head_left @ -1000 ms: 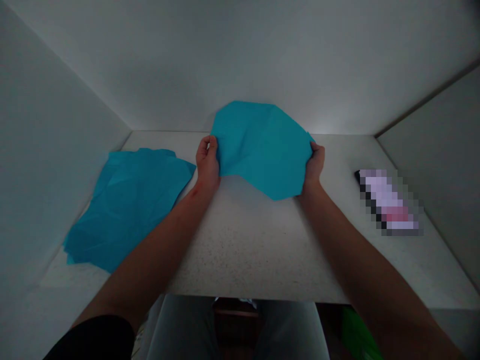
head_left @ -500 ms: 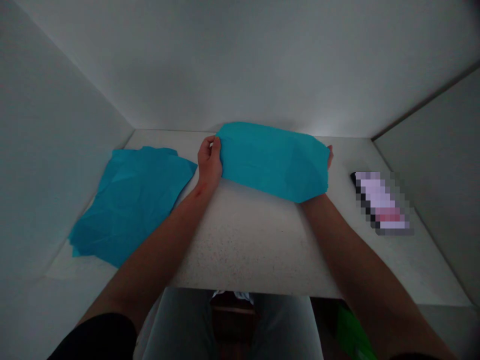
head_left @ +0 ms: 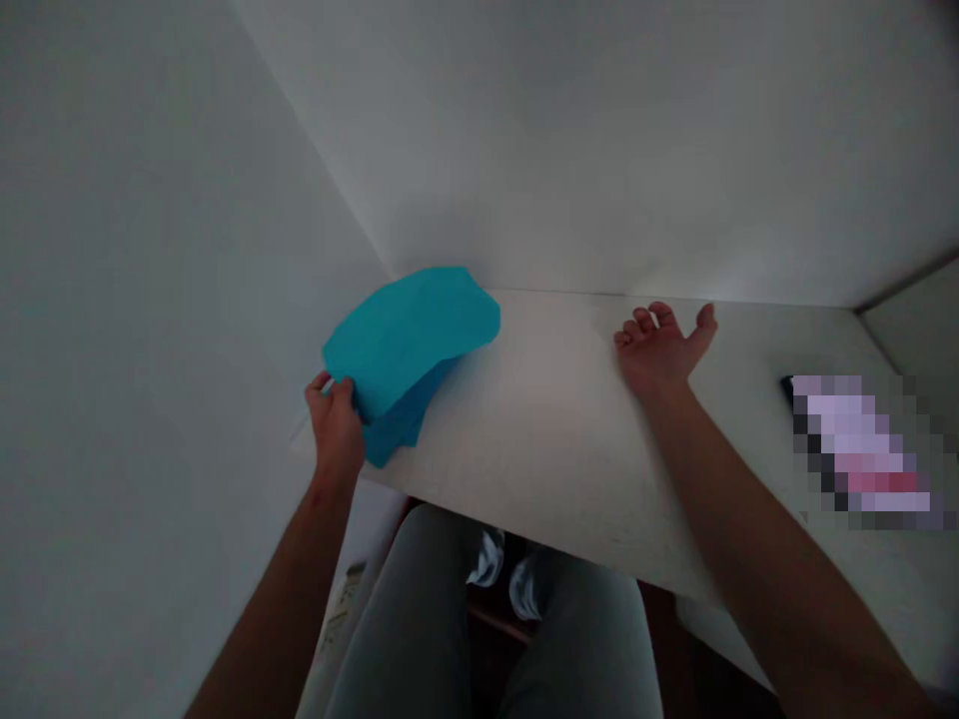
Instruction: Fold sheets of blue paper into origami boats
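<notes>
My left hand [head_left: 336, 411] pinches the near left edge of a bright blue sheet [head_left: 416, 325], which looks like paper or thin cloth. The sheet is held tilted over a second, darker blue sheet [head_left: 405, 424] on the left of the white table, covering most of it. Only the lower sheet's near corner shows. Over the table to the right, my right hand [head_left: 659, 350] is turned palm up, fingers loosely curled and thumb apart, with nothing in it.
A phone-like object [head_left: 861, 449], blurred by pixelation, lies on the right of the white table [head_left: 546, 429]. White walls [head_left: 561, 150] stand behind and at the left. My legs [head_left: 420, 609] are below the table's front edge.
My left hand has carried the blue sheet leftward from the middle, over the other sheet. My right hand has let go of it and turned palm up. The view has swung left.
</notes>
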The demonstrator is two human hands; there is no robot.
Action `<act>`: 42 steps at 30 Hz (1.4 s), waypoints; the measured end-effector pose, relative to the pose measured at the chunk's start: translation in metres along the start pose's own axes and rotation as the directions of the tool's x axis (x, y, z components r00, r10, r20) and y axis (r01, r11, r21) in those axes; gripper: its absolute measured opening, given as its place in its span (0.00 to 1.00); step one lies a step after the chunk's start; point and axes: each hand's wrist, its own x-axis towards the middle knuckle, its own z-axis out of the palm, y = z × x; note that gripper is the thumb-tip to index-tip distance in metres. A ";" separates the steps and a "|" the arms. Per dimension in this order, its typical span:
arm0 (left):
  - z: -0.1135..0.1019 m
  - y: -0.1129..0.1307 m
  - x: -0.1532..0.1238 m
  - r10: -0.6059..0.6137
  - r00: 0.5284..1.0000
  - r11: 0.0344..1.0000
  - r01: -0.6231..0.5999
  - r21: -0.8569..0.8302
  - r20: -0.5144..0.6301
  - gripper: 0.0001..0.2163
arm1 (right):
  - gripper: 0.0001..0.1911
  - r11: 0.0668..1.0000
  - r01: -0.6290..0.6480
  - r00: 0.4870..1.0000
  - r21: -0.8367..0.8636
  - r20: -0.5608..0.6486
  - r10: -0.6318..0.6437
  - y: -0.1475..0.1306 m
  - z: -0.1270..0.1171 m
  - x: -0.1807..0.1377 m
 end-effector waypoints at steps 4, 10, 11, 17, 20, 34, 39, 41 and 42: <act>-0.045 -0.001 -0.044 -0.198 0.979 0.980 0.197 -0.012 -0.054 0.34 | 0.31 1.000 -0.030 1.000 0.009 -0.009 0.030 -0.003 0.010 -0.008; -0.102 -0.017 -0.064 -0.041 0.998 0.931 0.019 0.365 0.052 0.52 | 0.33 0.999 -0.035 0.999 -0.025 -0.018 0.034 -0.004 0.017 -0.016; -0.110 -0.017 -0.062 0.024 1.000 0.901 -0.029 0.433 0.018 0.53 | 0.33 0.999 -0.039 0.999 -0.035 -0.011 0.038 -0.004 0.017 -0.016; -0.086 0.006 -0.029 0.347 0.912 0.652 -0.401 0.644 0.217 0.35 | 0.34 0.997 -0.057 0.998 -0.058 -0.020 0.056 -0.002 0.022 -0.013; -0.030 0.022 -0.005 0.236 0.879 0.518 -0.475 0.711 0.414 0.32 | 0.34 0.995 -0.053 0.999 -0.081 -0.003 0.053 0.000 0.024 -0.013; 0.067 0.001 0.024 -0.001 0.871 0.357 -0.458 0.814 0.491 0.41 | 0.33 0.982 0.012 0.988 -0.189 0.153 0.017 0.013 0.008 0.006; 0.068 0.003 0.026 -0.001 0.869 0.368 -0.459 0.808 0.494 0.43 | 0.35 0.983 0.006 0.987 -0.184 0.157 0.023 0.014 0.008 0.006; 0.068 0.003 0.026 0.001 0.869 0.370 -0.461 0.807 0.495 0.43 | 0.35 0.984 0.011 0.987 -0.177 0.161 0.018 0.016 0.009 0.007; 0.069 0.004 0.027 -0.002 0.868 0.367 -0.461 0.808 0.496 0.43 | 0.34 0.985 0.015 0.986 -0.171 0.166 0.014 0.017 0.009 0.008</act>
